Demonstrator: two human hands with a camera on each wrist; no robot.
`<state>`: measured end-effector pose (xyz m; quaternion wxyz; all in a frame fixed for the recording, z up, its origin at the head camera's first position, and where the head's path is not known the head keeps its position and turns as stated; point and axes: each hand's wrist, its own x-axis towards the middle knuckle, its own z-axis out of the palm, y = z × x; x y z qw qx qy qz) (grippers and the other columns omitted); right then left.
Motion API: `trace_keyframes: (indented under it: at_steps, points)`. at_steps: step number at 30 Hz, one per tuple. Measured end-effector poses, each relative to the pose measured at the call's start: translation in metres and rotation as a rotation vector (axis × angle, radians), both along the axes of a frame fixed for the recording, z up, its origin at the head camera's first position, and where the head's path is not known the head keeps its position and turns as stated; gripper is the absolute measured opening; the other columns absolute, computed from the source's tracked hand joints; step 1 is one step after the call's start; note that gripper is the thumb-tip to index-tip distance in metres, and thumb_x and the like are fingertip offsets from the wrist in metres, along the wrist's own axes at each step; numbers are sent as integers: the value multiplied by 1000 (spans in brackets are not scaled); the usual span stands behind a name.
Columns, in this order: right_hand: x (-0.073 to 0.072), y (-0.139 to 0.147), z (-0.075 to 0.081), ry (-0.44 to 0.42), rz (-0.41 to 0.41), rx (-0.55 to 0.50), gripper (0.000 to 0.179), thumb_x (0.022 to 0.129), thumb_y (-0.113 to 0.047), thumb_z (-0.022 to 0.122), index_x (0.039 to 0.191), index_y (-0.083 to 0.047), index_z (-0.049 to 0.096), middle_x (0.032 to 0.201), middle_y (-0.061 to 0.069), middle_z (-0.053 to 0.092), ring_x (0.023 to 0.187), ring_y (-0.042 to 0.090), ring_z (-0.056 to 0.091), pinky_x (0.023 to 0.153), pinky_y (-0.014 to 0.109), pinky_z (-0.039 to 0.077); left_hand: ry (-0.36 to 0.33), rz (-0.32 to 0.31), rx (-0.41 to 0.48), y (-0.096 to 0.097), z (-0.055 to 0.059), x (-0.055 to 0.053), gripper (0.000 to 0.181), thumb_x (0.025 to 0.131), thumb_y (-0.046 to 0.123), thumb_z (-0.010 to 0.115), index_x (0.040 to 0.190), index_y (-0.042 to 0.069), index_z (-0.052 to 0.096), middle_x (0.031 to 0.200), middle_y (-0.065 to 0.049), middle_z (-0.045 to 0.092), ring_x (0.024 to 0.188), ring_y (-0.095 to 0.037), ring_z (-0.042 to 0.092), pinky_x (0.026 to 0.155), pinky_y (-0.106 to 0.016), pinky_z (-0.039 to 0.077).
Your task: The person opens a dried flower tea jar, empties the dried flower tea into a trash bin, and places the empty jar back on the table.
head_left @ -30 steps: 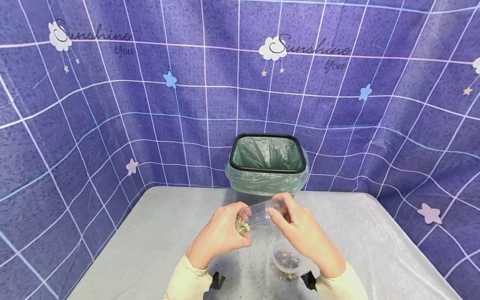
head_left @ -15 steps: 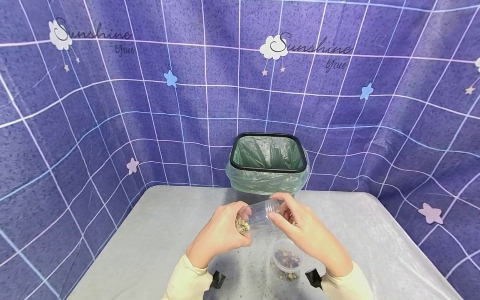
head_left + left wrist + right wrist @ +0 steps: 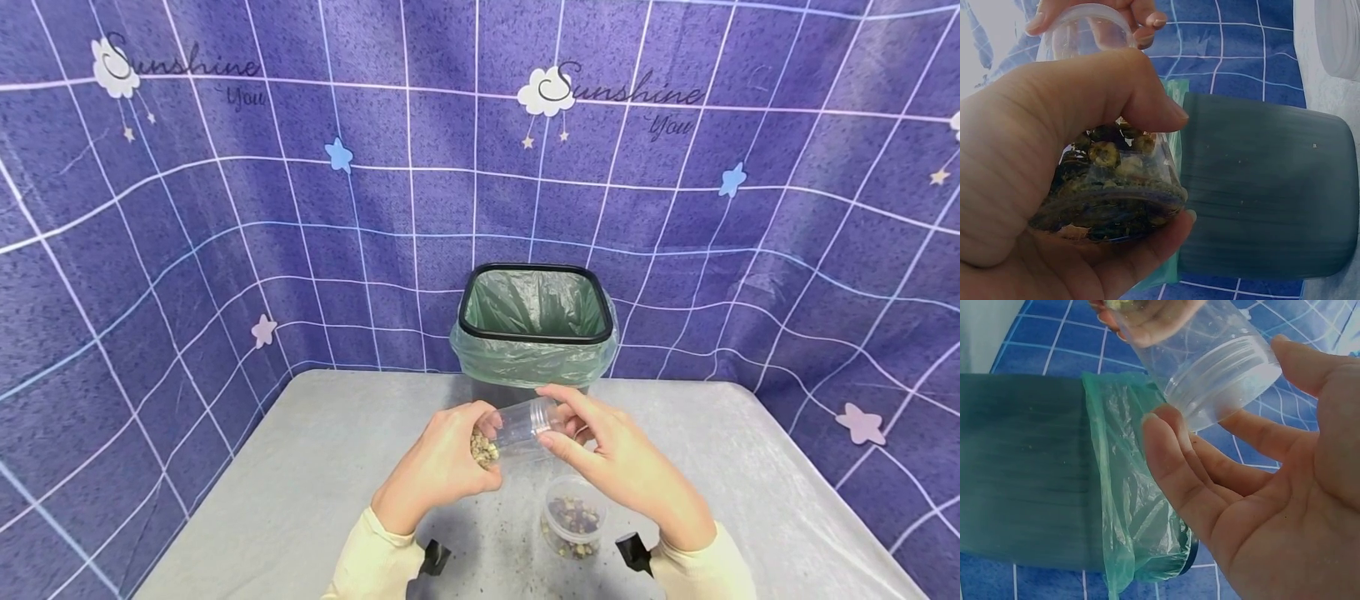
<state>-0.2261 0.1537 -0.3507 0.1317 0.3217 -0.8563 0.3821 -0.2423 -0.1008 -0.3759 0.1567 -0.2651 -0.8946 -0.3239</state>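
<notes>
My left hand [image 3: 442, 458] grips a clear plastic jar [image 3: 517, 423], tilted on its side with its ribbed mouth end toward the right. Small dried yellowish-brown flower buds [image 3: 1107, 153] lie in the bottom part, within the left palm. The right hand [image 3: 607, 450] curls round the mouth end, thumb and fingertips at the rim [image 3: 1229, 375]. Below the right hand, a second clear round jar [image 3: 555, 533] with similar dried buds stands upright on the table.
A dark bin [image 3: 1266, 187] with a green plastic liner [image 3: 532, 362] and black rim stands just behind the hands. Small crumbs lie scattered on the grey table [image 3: 315, 467] near the second jar. A purple grid-patterned cloth [image 3: 420, 208] hangs behind.
The right hand has shifted slightly to the right along the jar's mouth end, its thumb and fingers spreading a little. My left hand and the jar stay in place.
</notes>
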Motion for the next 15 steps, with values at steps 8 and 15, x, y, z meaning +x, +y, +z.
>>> trace_keyframes:
  at_steps: [8, 15]
  points:
    - [0, 3, 2, 53, 4, 50, 54, 100, -35, 68, 150, -32, 50, 103, -14, 65, 89, 4, 63, 70, 26, 54, 4, -2, -4, 0, -1, -1, 48, 59, 15, 84, 104, 17, 68, 90, 10, 66, 82, -5, 61, 78, -27, 53]
    - [0, 4, 2, 102, 38, 63, 54, 100, -31, 68, 150, -27, 50, 102, -14, 65, 87, 2, 63, 70, 26, 54, 3, -6, -6, 0, -2, -2, 49, 59, 15, 84, 104, 17, 68, 90, 10, 66, 82, -5, 61, 79, -26, 54]
